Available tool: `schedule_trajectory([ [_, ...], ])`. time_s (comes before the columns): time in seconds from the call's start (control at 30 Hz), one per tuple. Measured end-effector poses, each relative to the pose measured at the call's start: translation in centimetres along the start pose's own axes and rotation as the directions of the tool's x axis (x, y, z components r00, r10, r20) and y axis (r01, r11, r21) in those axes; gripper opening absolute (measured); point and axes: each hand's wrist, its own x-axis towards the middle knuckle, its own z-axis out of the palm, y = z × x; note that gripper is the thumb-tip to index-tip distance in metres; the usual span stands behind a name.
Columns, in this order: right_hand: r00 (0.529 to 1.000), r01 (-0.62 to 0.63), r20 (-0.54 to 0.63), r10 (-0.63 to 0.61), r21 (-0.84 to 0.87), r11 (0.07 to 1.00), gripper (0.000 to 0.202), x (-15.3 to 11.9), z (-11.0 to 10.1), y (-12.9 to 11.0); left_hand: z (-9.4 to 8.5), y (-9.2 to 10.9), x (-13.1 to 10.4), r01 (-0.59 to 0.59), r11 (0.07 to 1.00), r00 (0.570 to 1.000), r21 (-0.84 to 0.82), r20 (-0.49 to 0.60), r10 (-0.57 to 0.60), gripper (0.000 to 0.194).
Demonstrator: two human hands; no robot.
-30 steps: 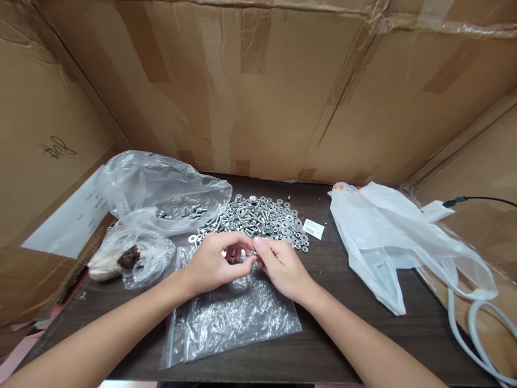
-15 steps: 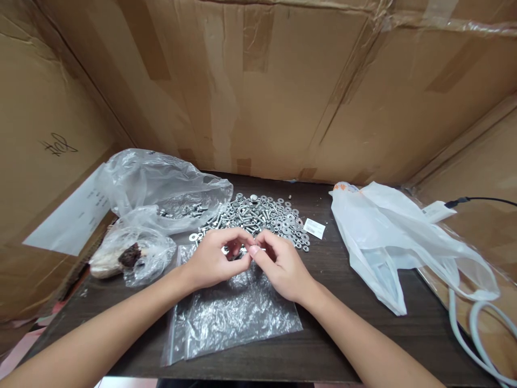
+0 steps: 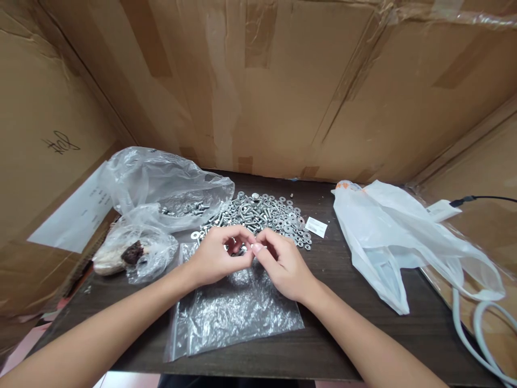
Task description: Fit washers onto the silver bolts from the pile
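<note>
Bolts [image 3: 264, 213] and washers [image 3: 289, 217] lie beyond the zip bag [image 3: 246, 318], likely for easy reach, while over it left hand [image 3: 218, 256] and right hand [image 3: 286, 265], pinched closed, seemingly steady a mostly hidden small part [image 3: 254, 246].

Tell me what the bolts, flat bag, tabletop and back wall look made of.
Bolts: metal, bright silvery finish with glints; which metal is unclear.
Flat bag: clear, glossy plastic film, judging by its crinkled highlights.
Tabletop: dark brown with faint grain; wood or a laminate, I can't tell.
Back wall: matte brown cardboard, by its creases and folded seams.
</note>
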Motion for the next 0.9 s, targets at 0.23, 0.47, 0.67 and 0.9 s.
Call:
schedule_trajectory([
  [0.23,0.993,-0.114,0.027,0.114,0.017,0.993,0.053,-0.06,0.29,0.77,0.15,0.08,-0.33,-0.151,0.983,0.987,0.104,-0.045,0.156,0.010],
  [0.47,1.000,0.009,0.015,-0.009,-0.007,1.000,0.023,-0.08,-0.24,0.18,-0.08,-0.17,0.18,0.062,0.991,0.997,-0.115,0.043,-0.057,0.009],
  [0.67,0.984,-0.161,0.096,0.152,0.097,0.982,0.055,-0.02,0.36,0.78,-0.11,-0.12,-0.30,-0.321,0.918,0.938,0.232,-0.054,0.342,0.009],
  [0.9,0.999,0.003,0.049,-0.003,0.002,1.000,0.016,-0.17,-0.25,0.19,-0.26,-0.08,0.01,-0.102,0.993,0.995,0.065,-0.004,0.102,0.010],
])
